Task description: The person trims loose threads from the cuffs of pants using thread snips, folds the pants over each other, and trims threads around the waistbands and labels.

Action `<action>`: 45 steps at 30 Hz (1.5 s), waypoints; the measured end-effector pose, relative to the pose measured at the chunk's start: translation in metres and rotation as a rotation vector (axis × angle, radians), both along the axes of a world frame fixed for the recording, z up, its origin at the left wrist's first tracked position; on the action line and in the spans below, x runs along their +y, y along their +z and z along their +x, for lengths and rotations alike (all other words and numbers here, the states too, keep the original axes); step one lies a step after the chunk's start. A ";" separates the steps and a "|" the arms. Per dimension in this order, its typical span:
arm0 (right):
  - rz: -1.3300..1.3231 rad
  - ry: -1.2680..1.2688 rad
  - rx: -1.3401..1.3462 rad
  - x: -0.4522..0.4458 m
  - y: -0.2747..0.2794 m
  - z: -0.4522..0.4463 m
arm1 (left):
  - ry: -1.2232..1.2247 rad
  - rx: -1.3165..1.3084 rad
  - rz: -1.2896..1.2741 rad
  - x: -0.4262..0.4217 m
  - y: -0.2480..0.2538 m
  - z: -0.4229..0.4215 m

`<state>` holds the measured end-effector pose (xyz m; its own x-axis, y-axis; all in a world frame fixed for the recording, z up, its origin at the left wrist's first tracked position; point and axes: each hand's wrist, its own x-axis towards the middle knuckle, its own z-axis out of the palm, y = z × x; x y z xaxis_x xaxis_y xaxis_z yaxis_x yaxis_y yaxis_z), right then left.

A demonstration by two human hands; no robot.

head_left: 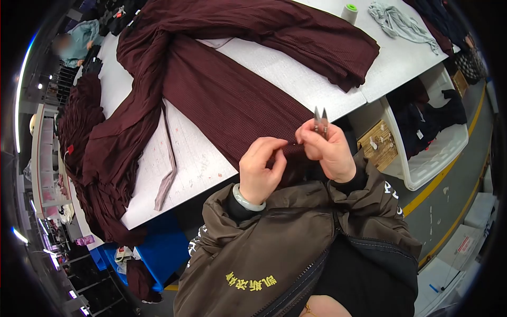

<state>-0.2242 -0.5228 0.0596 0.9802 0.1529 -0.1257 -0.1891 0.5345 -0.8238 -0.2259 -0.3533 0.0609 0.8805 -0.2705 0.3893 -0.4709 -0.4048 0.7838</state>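
Observation:
Maroon textured fabric, looking like a long garment, stretches across the white table and down over its front edge toward me. At its near end my left hand, with a pale bangle on the wrist, is closed, its fingertips pinching the fabric's edge. Close beside it, my right hand is wrapped round a pair of thread snips, their two blades pointing up and slightly apart. The right thumb and forefinger also meet at the fabric edge. Whatever small detail lies between the fingertips is too small to make out.
More maroon cloth is heaped at the table's left edge. A thread cone and a pale grey cloth lie at the far right. A white bin with dark garments stands right. A person is at far left.

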 end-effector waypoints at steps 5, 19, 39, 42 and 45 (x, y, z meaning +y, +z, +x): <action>-0.039 -0.273 0.098 -0.028 -0.019 -0.007 | -0.131 -0.211 0.167 -0.010 -0.016 0.003; -0.393 -0.212 0.050 -0.044 -0.021 -0.028 | 0.019 0.349 -0.328 -0.032 -0.027 0.005; -0.260 -0.086 -0.077 0.009 0.014 -0.029 | 0.146 0.167 -0.321 -0.018 0.000 -0.012; -0.257 -0.129 -0.082 0.005 0.013 -0.022 | 0.086 0.068 -0.244 -0.018 -0.002 -0.010; -0.248 -0.157 -0.083 0.006 0.010 -0.018 | 0.041 -0.027 -0.160 -0.015 -0.003 -0.011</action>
<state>-0.2424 -0.5168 0.0701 0.9979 -0.0266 -0.0584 -0.0462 0.3329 -0.9418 -0.2367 -0.3685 0.0583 0.8780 -0.1675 0.4484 -0.4786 -0.2948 0.8271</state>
